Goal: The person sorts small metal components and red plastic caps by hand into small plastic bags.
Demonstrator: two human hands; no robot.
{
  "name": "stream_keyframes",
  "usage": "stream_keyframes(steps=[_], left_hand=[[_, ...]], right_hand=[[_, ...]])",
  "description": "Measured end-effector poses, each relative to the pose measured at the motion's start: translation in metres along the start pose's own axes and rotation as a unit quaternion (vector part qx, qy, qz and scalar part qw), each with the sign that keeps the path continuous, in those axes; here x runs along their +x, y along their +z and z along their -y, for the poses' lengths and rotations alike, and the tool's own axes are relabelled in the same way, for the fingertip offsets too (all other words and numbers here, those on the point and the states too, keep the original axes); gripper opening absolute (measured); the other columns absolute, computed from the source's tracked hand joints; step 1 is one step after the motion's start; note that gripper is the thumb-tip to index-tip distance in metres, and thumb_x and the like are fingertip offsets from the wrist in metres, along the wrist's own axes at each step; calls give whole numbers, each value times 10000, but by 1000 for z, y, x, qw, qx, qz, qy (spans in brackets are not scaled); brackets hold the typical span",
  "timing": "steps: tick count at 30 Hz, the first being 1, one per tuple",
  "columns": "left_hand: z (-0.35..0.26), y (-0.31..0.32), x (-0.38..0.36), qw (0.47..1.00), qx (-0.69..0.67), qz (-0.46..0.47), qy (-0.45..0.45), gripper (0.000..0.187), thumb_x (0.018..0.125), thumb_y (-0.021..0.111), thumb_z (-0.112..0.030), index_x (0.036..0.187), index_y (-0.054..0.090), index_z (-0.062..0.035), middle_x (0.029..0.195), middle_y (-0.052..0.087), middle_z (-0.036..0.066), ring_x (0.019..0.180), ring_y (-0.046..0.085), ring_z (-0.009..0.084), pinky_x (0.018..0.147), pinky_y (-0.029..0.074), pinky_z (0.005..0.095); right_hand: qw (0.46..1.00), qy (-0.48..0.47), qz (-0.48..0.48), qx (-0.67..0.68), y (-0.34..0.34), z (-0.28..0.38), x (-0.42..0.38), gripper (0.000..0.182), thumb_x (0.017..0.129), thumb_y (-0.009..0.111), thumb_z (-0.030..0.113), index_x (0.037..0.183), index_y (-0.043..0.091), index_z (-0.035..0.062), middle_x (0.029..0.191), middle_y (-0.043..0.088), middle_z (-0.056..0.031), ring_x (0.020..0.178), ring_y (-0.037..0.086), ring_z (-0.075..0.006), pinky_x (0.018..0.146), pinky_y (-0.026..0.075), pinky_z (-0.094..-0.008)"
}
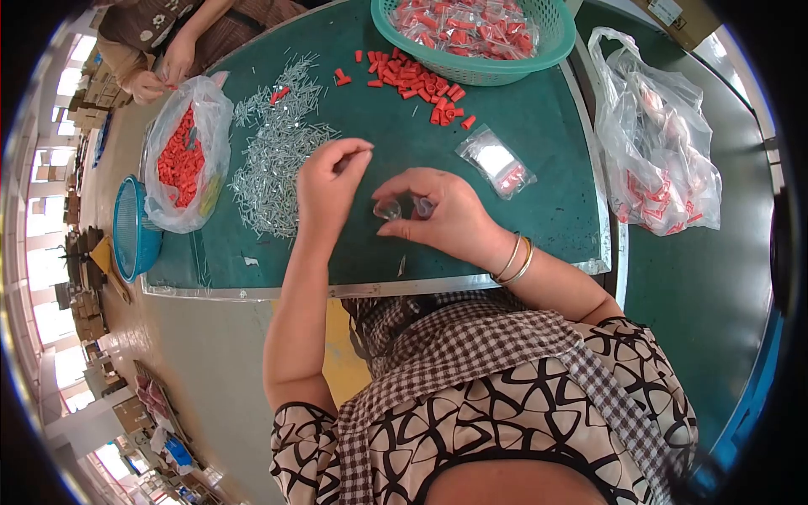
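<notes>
My left hand (331,172) is raised over the table beside the pile of metal pins (282,160), thumb and forefinger pinched together. Whatever sits between those fingertips is too small to make out. To its right, my right hand (446,210), with bangles at the wrist, curls around a small clear plastic bag (388,208). Something inside or behind that bag is partly hidden by the fingers. Loose red plastic caps (412,80) lie beyond both hands. A flat clear zip bag (497,162) rests on the table right of my right hand.
A green basket (471,71) of bagged red parts stands at the back. On the left are a plastic bag (215,109) of red caps and a blue basket (126,227). A white carrier bag (656,143) lies right. Another person's hands (172,67) work at the far left.
</notes>
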State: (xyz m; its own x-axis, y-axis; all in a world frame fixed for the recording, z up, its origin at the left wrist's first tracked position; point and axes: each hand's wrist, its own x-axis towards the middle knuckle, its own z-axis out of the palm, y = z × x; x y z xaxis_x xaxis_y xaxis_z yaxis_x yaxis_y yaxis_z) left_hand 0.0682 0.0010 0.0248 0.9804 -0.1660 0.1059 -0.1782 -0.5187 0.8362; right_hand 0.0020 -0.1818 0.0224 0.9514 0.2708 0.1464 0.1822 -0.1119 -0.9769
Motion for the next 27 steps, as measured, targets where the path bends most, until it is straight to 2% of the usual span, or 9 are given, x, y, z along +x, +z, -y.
stream_keyframes(steps=[1,7,10,11,17,20,23,26,27], left_hand=[[1,11,10,1000,-1,8,1,106,838,690,-84,922,707,-22,817,650,54,675,585,126,645,472,271],[2,68,61,981,81,25,175,132,812,707,-109,921,702,-34,835,651,113,720,636,249,658,502,344],[-9,86,67,968,151,42,198,219,810,721,-131,1012,692,-53,858,643,88,755,633,232,684,503,336],[-11,89,67,956,193,47,215,276,813,724,-171,1063,676,-65,900,651,101,811,640,284,720,508,373],[-11,93,71,947,215,93,220,277,804,729,-196,1036,676,-54,934,652,133,847,638,331,720,512,423],[4,90,75,953,177,71,235,249,823,702,-137,1054,672,-49,951,666,136,819,656,296,715,526,392],[5,75,69,993,43,32,108,197,829,663,-32,1025,673,-31,941,681,119,784,665,242,702,534,335],[-19,40,46,995,-95,-11,20,160,821,635,43,964,673,-18,923,682,96,760,654,199,698,531,290],[-29,25,34,998,-61,-20,30,142,821,640,49,943,669,-18,933,678,89,759,651,197,695,528,283]], right_hand=[[1000,-2,5,8,-1,3,-1,364,715,836,85,1049,692,79,932,683,-4,727,569,-83,619,458,-229],[997,-60,-9,41,-2,1,-2,366,715,835,62,1050,688,84,940,683,-2,720,573,-64,594,469,-225],[996,-78,-14,43,-2,-1,-2,369,719,835,64,1054,684,91,931,694,5,719,592,-70,585,465,-224],[997,-74,-9,37,-3,1,-3,368,720,835,66,1054,683,92,927,697,7,725,600,-71,582,463,-224],[995,-83,-17,49,0,-2,-3,356,724,835,72,1044,680,89,912,703,10,710,598,-71,564,452,-224],[996,-74,-19,49,-1,-2,-3,355,724,834,73,1042,679,85,920,698,6,710,597,-65,563,449,-221],[998,-38,-21,50,-5,4,-3,355,726,833,71,1046,679,78,930,688,1,712,586,-64,578,450,-220],[999,-20,-36,35,-7,4,-2,359,729,830,70,1056,681,73,930,676,-3,705,556,-69,601,450,-227],[999,-18,-42,26,-7,3,-2,361,731,829,70,1060,682,71,928,672,-5,701,544,-71,608,449,-230]])
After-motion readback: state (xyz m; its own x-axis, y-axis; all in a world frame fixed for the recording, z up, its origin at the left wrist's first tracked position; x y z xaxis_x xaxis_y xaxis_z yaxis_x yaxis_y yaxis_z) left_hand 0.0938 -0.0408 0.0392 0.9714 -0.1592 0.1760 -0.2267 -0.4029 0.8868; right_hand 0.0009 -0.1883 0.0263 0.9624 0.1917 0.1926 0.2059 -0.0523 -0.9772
